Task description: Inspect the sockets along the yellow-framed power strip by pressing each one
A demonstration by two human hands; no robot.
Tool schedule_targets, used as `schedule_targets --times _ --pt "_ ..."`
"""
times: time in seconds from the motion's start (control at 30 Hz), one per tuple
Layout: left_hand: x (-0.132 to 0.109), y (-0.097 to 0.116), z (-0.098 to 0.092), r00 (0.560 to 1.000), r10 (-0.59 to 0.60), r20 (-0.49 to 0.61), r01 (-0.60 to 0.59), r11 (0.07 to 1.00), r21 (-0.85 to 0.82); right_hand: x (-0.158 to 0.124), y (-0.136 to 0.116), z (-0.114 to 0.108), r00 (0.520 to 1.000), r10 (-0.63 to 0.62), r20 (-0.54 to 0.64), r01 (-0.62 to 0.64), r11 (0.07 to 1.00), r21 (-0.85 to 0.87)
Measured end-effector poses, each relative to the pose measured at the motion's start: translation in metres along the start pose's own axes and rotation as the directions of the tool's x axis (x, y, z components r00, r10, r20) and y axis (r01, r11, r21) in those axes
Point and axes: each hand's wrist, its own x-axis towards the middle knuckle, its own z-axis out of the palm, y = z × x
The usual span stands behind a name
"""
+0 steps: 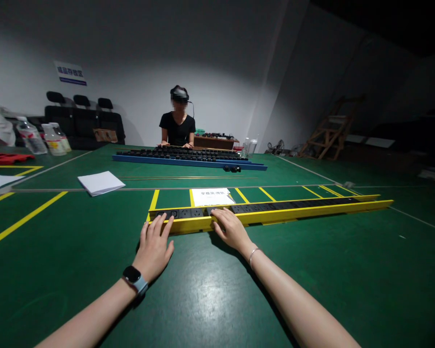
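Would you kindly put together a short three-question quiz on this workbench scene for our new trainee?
1. True or false: the left hand has a watch at its wrist.
2. What colour is the long rail that the right hand rests on? A red, B yellow, C white.
3. Fill in: the person opposite sits behind a ____ rail.
Key: 1 true; 2 B; 3 blue, as the blue rail on the far side of the table shows.
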Motion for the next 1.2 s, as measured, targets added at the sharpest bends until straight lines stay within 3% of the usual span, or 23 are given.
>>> schedule_targets --times 0.13,0.43,0.8,1.2 --pt "0.000 0.000 -0.001 1.000 0.004 -0.002 -0.004 1.000 0.005 0.000 0.000 -0.002 1.000 0.003 -0.013 -0.003 1.000 -0.022" --pt "0.000 0.001 -0.001 1.000 0.007 -0.018 -0.007 1.000 0.007 0.004 -0.013 -0.008 0.981 -0.106 0.161 0.097 0.994 0.058" --pt "0.000 0.001 -0.001 1.000 0.004 0.010 -0.004 1.000 0.009 0.002 -0.006 -0.004 0.996 -0.031 0.080 0.031 1.000 0.007" --pt "0.000 0.000 0.000 1.000 0.006 0.000 -0.006 1.000 -0.001 0.002 -0.005 -0.001 0.998 -0.033 0.053 0.033 0.999 -0.008"
